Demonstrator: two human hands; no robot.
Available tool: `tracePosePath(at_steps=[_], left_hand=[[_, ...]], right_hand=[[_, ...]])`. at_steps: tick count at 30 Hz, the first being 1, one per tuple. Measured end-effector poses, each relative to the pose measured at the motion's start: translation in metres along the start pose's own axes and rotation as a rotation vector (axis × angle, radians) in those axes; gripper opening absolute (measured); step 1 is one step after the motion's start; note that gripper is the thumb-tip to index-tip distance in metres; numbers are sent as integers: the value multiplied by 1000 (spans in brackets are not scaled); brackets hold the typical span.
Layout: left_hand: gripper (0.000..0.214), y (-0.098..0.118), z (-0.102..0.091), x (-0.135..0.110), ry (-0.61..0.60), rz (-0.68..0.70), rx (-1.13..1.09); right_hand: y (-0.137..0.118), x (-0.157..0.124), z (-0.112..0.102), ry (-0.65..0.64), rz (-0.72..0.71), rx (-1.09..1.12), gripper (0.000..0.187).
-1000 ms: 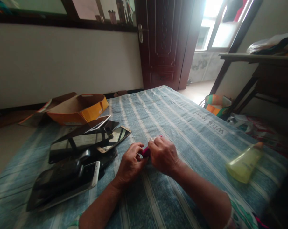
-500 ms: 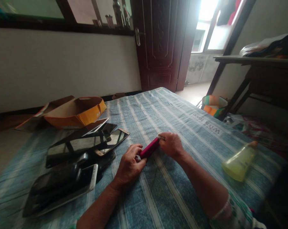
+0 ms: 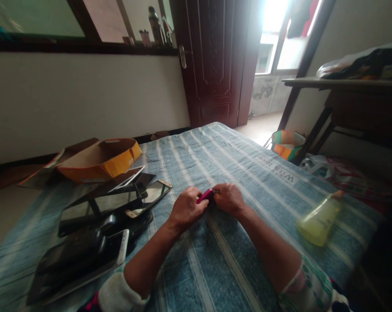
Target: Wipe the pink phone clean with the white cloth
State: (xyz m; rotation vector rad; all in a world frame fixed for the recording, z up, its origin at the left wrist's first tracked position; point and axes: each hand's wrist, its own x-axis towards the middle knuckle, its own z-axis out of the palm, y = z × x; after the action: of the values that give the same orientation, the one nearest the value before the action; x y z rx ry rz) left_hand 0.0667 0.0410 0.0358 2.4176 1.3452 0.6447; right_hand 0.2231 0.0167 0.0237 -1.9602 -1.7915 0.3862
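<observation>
Left hand (image 3: 187,206) grips a glossy, rounded magenta object (image 3: 205,196), partly hidden; right hand (image 3: 228,199) pinches at its exposed end.

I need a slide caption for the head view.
The left hand holds a pink object, the right hand at its end, over striped cloth.

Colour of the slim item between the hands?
Magenta; the slim item shows in the head view.
</observation>
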Motion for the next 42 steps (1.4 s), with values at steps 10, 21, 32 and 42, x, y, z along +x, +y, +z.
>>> tracePosePath(at_steps=[10,21,32,42], left_hand=[[21,11,-5,20,-90,-53,-1],[7,9,-19,-11,278,178,-281],[6,2,-24,-41,375,232,-278],[6,-1,-19,-49,434,270,-281]], right_hand=[[7,8,7,105,3,240,20],[-4,-2,9,566,-255,461,33],[-33,-35,-2,648,-704,82,29],[-39,-43,1,610,-719,-62,26]])
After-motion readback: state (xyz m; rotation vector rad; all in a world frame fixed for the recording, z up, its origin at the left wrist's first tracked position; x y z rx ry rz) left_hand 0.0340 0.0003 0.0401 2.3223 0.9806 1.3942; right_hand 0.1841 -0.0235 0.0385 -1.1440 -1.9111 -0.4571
